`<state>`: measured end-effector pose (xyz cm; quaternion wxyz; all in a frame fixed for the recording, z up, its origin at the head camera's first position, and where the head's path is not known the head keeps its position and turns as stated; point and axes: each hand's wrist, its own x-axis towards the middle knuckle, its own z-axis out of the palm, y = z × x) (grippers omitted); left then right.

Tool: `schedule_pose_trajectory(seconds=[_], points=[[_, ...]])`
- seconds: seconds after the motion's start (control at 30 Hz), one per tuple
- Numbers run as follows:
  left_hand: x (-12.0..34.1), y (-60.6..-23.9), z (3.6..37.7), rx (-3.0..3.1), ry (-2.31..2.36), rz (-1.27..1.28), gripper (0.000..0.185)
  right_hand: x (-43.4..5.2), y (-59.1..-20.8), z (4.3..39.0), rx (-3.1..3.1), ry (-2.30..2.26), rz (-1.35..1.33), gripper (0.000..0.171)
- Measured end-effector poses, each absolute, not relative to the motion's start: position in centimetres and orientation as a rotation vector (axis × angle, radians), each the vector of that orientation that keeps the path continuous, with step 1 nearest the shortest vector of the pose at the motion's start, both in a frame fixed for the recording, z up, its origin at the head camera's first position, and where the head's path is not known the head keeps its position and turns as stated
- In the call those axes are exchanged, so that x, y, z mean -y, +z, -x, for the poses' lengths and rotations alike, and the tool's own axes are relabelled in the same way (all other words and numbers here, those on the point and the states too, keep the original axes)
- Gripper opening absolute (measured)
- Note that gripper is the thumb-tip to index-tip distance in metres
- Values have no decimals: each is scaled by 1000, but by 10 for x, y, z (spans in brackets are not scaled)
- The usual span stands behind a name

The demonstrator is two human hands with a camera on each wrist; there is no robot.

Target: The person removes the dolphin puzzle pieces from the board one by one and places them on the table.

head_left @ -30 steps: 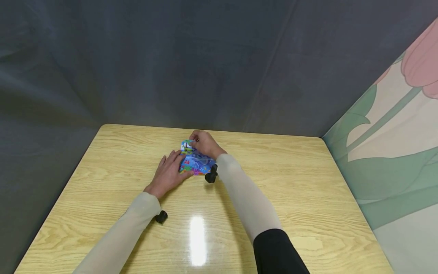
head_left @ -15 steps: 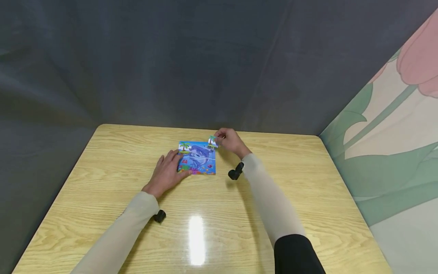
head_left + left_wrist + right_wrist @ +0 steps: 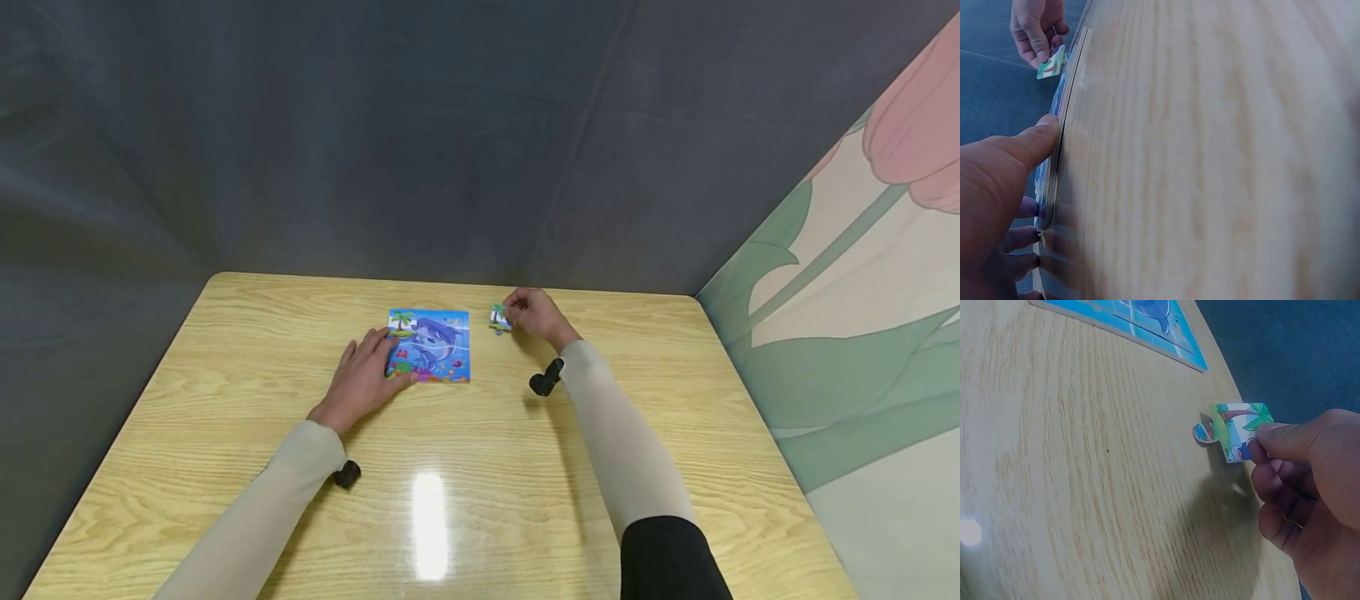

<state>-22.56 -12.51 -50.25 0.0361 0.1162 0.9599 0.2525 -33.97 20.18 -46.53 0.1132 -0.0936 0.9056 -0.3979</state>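
A square blue dolphin puzzle board (image 3: 442, 350) lies flat on the table, with a palm tree printed at its top left. My left hand (image 3: 360, 379) rests at its left side, fingers extended and thumb along its near edge. In the left wrist view the thumb (image 3: 1038, 137) touches the board's edge. To the right of the board, my right hand (image 3: 542, 318) pinches a puzzle piece (image 3: 1227, 428) between thumb and forefinger. A palm tree is printed on the piece, and a rounded tab sticks out of it. The piece is tilted just above the table, casting a shadow.
The pale wooden table (image 3: 660, 417) ends shortly behind the board and the piece. A dark curtain (image 3: 450, 150) hangs along the back and left. On the right hangs a tulip-patterned cloth (image 3: 847, 333).
My right hand has moved right, away from over the board, carrying the puzzle piece out past its right edge. The left hand has stayed at the board's left side.
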Motion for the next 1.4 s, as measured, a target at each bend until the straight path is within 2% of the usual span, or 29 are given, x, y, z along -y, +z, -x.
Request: schedule_pose_trajectory(seconds=[0.67,1.13,1.4], points=[[122,-497,226,-2939,771,-351,80,-201,-473,348,-2732,-1000,268,19],[122,-497,226,-2939,764,-349,80,-200,-479,351,-2783,-924,279,15],[125,-501,227,-2940,757,-345,81,-183,-471,345,-2808,-967,357,18]])
